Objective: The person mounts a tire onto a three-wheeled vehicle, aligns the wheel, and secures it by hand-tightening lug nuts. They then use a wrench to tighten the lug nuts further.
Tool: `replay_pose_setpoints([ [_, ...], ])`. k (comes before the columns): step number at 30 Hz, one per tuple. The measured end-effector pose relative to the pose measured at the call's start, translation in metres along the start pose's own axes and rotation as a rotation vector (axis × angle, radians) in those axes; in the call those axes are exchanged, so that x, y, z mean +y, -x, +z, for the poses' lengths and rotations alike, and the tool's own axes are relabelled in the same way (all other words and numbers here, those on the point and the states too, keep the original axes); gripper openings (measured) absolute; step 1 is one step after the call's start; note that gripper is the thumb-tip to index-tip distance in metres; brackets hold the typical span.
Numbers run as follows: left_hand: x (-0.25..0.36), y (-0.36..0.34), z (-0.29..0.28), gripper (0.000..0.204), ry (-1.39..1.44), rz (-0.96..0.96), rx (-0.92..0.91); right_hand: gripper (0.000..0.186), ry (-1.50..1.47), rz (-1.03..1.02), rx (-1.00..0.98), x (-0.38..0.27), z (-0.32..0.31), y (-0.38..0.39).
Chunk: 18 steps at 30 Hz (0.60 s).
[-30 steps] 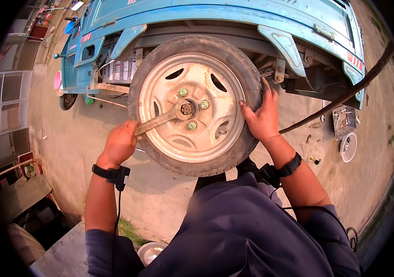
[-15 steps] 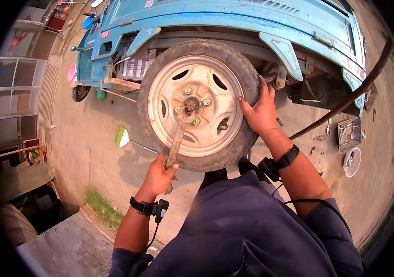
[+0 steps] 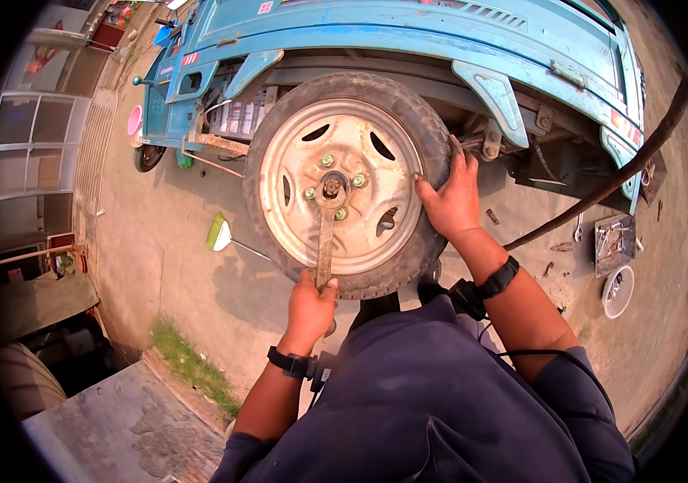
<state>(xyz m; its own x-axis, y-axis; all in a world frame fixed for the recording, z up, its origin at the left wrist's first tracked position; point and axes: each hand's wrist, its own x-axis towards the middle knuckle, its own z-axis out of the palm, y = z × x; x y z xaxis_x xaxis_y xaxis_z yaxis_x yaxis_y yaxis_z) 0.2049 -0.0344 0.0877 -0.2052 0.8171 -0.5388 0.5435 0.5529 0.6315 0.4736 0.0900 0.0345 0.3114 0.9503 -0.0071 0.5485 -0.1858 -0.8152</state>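
A wheel [image 3: 279,229] with a worn black tyre [image 3: 257,181] and a dirty cream rim faces me on the side of the blue three-wheeled cargo vehicle [image 3: 344,40]. Around its hub sit several greenish lug nuts [image 3: 358,180]. The ring end of a rusty wrench [image 3: 325,241] is over the centre of the hub, with its handle pointing down towards me. My left hand [image 3: 309,314] is closed round the handle's lower end. On the tyre's right side, my right hand [image 3: 452,201] grips, thumb on the sidewall and fingers over the tread.
On the right, a dark pole [image 3: 601,185] slants across the view. Below it are a metal tray of tools [image 3: 613,241] and a white basin [image 3: 618,291]. A green-and-white broom [image 3: 218,233] lies to the left of the wheel. A concrete slab [image 3: 130,427] fills the lower left.
My left hand has swung the wrench handle to the right, from slanting lower left to nearly straight down. My right hand stays on the tyre.
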Motion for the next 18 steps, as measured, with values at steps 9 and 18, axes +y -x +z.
replay_pose_setpoints([
  [9,-0.006,-0.012,-0.012,0.035,-0.411,0.266,0.109,0.087,0.038,-0.046,-0.009,0.003,0.001,-0.013],
  [18,-0.02,-0.03,-0.022,0.034,-0.579,0.267,0.105,0.09,-0.058,-0.151,0.01,0.009,0.004,-0.005],
])
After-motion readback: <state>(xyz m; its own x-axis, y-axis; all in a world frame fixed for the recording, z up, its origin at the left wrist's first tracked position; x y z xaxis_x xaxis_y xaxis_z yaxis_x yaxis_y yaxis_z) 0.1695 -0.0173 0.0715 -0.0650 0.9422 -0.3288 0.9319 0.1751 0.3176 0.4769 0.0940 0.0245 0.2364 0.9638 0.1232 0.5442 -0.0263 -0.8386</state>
